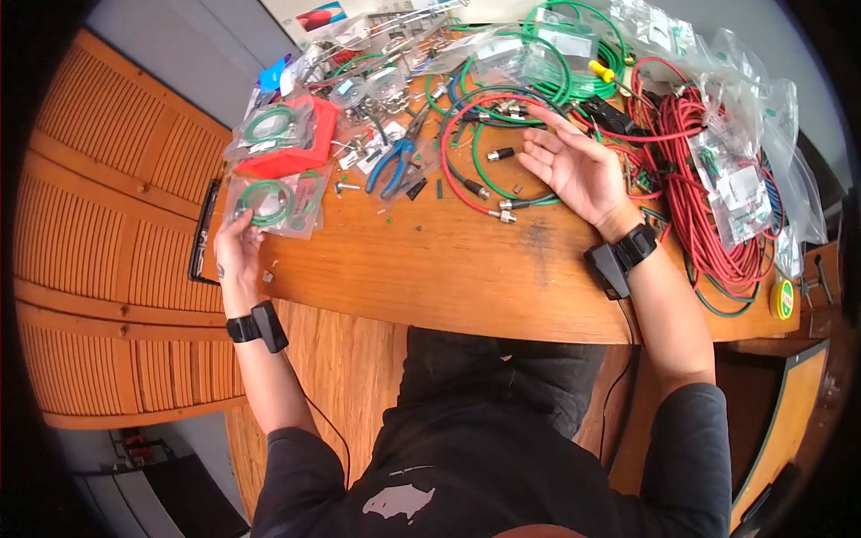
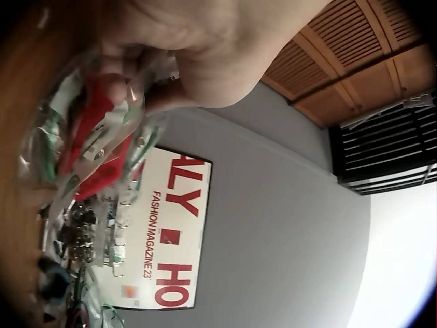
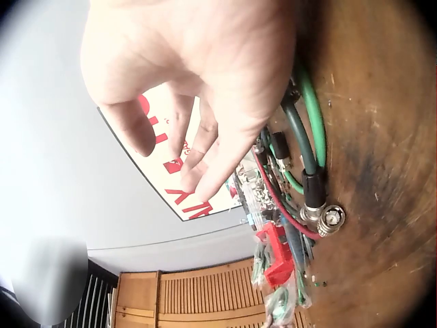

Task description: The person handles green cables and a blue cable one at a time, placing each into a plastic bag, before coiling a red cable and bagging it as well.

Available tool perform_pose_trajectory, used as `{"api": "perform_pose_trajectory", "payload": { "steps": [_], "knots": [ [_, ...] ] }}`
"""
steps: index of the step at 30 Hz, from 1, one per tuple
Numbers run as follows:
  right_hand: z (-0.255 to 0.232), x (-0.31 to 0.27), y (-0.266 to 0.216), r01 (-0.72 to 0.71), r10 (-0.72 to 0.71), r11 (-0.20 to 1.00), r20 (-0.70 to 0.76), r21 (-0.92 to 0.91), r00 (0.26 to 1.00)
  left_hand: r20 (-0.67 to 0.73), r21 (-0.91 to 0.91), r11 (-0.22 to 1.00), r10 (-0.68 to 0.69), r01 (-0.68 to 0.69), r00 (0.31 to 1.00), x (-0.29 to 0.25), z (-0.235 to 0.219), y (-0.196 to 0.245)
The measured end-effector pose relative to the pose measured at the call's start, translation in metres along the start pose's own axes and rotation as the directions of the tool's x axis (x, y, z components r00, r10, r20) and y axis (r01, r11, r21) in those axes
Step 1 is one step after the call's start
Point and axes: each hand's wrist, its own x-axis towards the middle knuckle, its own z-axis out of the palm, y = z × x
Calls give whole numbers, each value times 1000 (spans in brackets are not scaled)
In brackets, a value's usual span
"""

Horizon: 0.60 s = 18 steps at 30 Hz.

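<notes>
At the table's left end my left hand (image 1: 237, 251) pinches the edge of a clear plastic bag (image 1: 300, 215) with a coiled green cable (image 1: 267, 203) inside. In the left wrist view the left fingers (image 2: 113, 85) overlap the crinkled bag. My right hand (image 1: 578, 170) is held palm up above the table, fingers loosely spread and nothing in them. Just left of it lie looped red and green cables with metal connectors (image 1: 508, 212). The right wrist view shows the connector ends (image 3: 332, 219) below that hand.
A red bin (image 1: 291, 160) with another bagged green cable stands behind the left hand. Blue-handled pliers (image 1: 392, 168) lie mid-table among small parts. On the right are a large red cable bundle (image 1: 695, 206), plastic bags (image 1: 740, 193) and a yellow-handled screwdriver (image 1: 602, 72). The table's front edge is near my body.
</notes>
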Motion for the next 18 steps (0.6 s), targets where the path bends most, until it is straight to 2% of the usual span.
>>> {"api": "perform_pose_trajectory", "payload": {
  "steps": [4,6,7,8,9,10,11,12,13,14,16,18],
  "knots": [
    [-3,-1,-4,8,-6,999,-36,39,999,78,71,997,9,-15,997,12,11,-13],
    [-5,-1,-7,58,-58,998,-39,14,998,55,457,872,172,-178,984,14,16,-13],
    [-1,-1,-10,93,-92,996,-81,7,992,-6,685,706,256,-182,967,15,19,-10],
    [-4,-2,-13,102,-101,995,-88,7,991,5,685,704,254,-188,967,10,20,-9],
    [-7,-1,-17,143,-142,990,-103,1,985,100,917,271,553,-292,827,-2,27,-7],
    [-11,0,-21,181,-181,983,-118,-6,976,311,950,-222,727,-219,613,-10,35,-5],
    [-12,0,-25,225,-232,973,-158,-60,960,325,941,-197,751,-273,575,-14,44,-3],
    [-16,0,-29,251,-282,956,-239,-150,929,325,941,-193,751,-279,575,-16,56,-2],
    [-11,-2,-32,263,-340,927,-305,-268,890,365,873,-10,675,-487,641,-17,71,-1],
    [-6,-3,-35,261,-403,886,-358,-382,842,426,746,195,596,-637,681,-17,87,-2],
    [-18,-4,-41,281,-418,886,-370,-370,830,514,603,469,390,-645,764,-22,133,-8],
    [-20,-3,-41,306,-433,886,-383,-349,816,621,574,552,187,-605,761,-30,185,-3]
  ]
}}
